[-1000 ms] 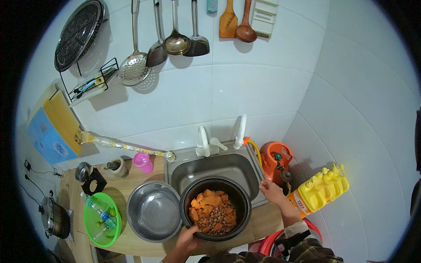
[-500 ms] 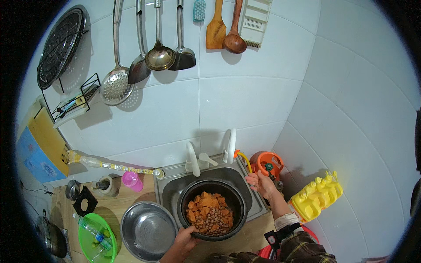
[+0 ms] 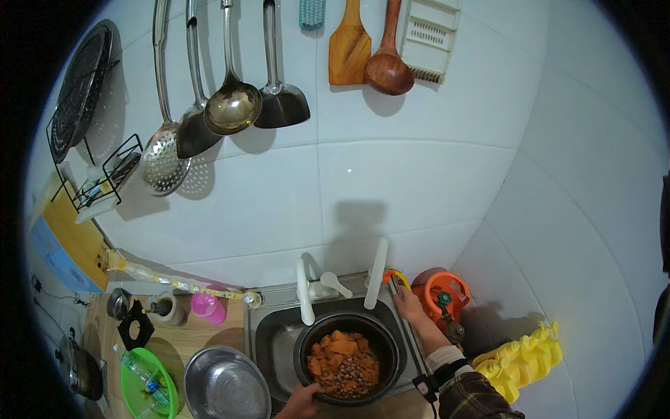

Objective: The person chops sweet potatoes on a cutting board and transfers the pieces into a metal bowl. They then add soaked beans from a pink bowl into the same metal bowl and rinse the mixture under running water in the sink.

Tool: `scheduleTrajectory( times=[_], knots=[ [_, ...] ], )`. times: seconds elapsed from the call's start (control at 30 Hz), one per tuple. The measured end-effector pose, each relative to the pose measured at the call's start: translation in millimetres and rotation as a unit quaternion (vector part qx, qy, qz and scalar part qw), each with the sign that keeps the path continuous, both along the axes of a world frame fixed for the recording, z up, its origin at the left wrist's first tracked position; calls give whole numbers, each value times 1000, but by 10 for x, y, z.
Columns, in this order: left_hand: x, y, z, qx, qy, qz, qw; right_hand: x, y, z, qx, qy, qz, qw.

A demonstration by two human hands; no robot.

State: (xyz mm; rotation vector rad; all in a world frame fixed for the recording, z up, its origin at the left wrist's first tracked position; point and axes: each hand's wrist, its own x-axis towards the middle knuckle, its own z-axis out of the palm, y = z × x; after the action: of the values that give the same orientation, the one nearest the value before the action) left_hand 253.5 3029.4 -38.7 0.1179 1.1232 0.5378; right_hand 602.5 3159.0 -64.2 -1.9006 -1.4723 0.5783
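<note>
A dark round pot (image 3: 392, 380) rests in the metal sink (image 3: 269, 349), holding orange chunks (image 3: 342, 346) and small brown beans or nuts (image 3: 356, 373). My left hand (image 3: 303, 403) is closed on the pot's near-left rim. Over the sink's right edge, my right hand (image 3: 410, 307) reaches forward beside a yellow hose (image 3: 399, 277) and the right white faucet (image 3: 377, 272). Its fingers are partly hidden, so I cannot make out whether they grip anything. A second white curved spout (image 3: 305, 292) with a lever (image 3: 336, 283) stands to the left.
Left of the sink are a steel basin (image 3: 227, 384), a green bowl (image 3: 167, 405) with plastic bottles, and a pink cup (image 3: 208, 309). An orange gas cylinder (image 3: 447, 297) and a yellow rack (image 3: 520, 363) stand right. Steel ladles and spatulas (image 3: 234, 108) hang on the wall.
My right hand has moved from above the sink's right side forward to the hose and faucet. My left hand stays on the pot's rim. The view has tilted and shifted.
</note>
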Motion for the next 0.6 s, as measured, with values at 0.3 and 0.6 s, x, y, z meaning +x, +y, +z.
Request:
scheduleTrajectory(
  times=[0.3, 0.6],
  knots=[
    [285, 207, 125, -27, 36, 35, 998, 144, 566, -331, 10, -149, 95, 984],
    [353, 422, 464, -17, 22, -29, 999, 168, 571, -101, -39, -243, 123, 962]
  ],
)
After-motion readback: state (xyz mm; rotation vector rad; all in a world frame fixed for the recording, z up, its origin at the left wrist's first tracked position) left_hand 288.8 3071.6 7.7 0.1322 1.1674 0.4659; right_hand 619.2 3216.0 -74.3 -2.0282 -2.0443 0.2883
